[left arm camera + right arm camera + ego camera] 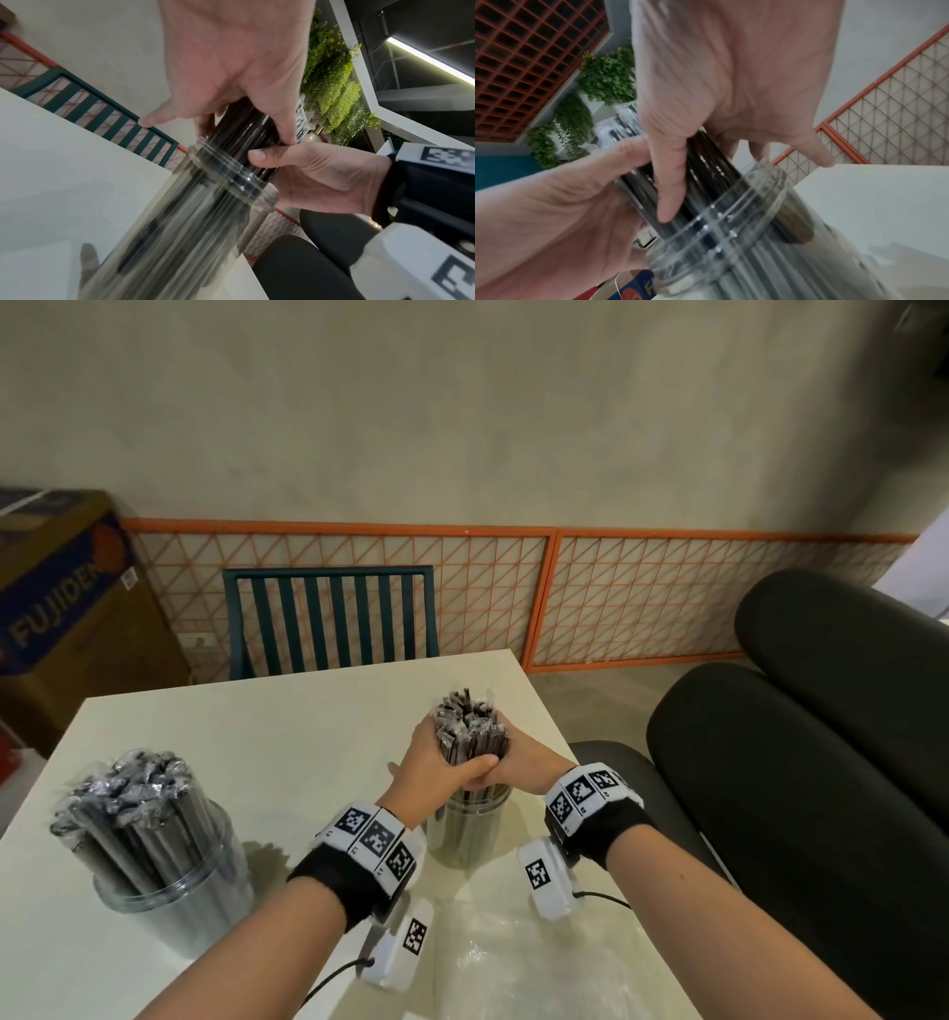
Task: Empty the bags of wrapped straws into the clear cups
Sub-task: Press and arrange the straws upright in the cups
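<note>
A bundle of dark wrapped straws (470,729) stands upright in a clear cup (468,834) at the middle of the cream table (287,737). My left hand (436,760) and right hand (521,757) wrap round the bundle from either side just above the rim, thumbs meeting at the front. In the left wrist view the left hand (231,77) grips the straws (244,123) over the cup (205,203), with the right hand (323,178) opposite. The right wrist view shows the same grip on the straws (706,160) and the cup (721,235). A second cup (169,891), packed with wrapped straws (128,793), stands at the left.
An empty clear plastic bag (518,963) lies on the table's near edge between my forearms. A teal chair (328,618) stands behind the table, a cardboard box (67,593) at the far left, and black cushioned seating (821,762) close on the right.
</note>
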`<state>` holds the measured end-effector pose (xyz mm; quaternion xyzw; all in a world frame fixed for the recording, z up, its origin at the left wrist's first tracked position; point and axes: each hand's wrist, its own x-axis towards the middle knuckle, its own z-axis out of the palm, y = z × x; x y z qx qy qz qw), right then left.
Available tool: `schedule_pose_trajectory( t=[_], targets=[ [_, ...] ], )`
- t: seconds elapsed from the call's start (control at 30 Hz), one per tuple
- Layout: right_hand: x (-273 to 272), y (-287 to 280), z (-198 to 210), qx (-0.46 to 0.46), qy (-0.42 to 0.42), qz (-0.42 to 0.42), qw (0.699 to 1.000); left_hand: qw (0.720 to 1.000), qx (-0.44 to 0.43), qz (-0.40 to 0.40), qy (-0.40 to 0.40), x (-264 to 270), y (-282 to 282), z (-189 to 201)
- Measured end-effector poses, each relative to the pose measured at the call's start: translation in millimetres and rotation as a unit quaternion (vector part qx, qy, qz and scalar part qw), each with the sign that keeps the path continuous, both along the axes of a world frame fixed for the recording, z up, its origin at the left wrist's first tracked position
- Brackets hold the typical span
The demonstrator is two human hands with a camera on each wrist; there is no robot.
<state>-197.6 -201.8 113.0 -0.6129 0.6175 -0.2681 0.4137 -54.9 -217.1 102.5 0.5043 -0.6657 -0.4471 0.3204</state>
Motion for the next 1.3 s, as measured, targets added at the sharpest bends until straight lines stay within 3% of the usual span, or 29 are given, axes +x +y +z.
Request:
schedule_pose_trajectory(
  t=[0.17,0.33,0.43,0.57,0.67,0.77,0.87,1.03,1.2,1.3],
  targets=[
    [-5.7,-1.7,13.3,-0.055,-0.01,-0.021,0.998,0.999,-0.021,-0.032,-0.017,6.4,-11.7,20.2],
    [-24.3,2.7,31.3,-0.047,0.049,0.038,0.997,0.976,0.027,-0.21,-0.043,30.0,-27.3,45.8],
    [-26.7,5.5,20.9,-0.028,0.092,0.074,0.993,0.959,0.049,-0.265,-0.089,34.9,-31.8,37.7],
    [-23.2,11.5,9.4,-0.025,0.076,0.07,0.994,0.966,0.062,-0.248,-0.033,28.1,-15.4,22.2],
    [-16.7,12.5,2.3,-0.032,0.048,0.082,0.995,0.983,0.041,-0.18,-0.001,18.6,-0.2,8.9],
    [-8.6,10.7,-3.6,-0.04,0.02,0.083,0.996,0.995,0.014,-0.094,0.006,9.4,3.4,2.4],
    [-2.6,9.7,-4.6,-0.049,0.002,0.032,0.998,0.999,-0.008,-0.043,-0.028,4.8,0.9,4.1],
    [-9.1,10.5,13.5,-0.11,0.005,-0.024,0.994,0.997,-0.018,-0.073,-0.005,17.8,-10.3,17.9],
    [-20.6,10.8,23.6,-0.068,0.128,0.066,0.987,0.98,0.009,-0.195,-0.042,34.5,-15.9,25.5],
    [-20.8,11.8,10.3,-0.051,0.174,0.096,0.979,0.976,0.039,-0.203,-0.073,33.8,-14.5,14.2]
  ],
)
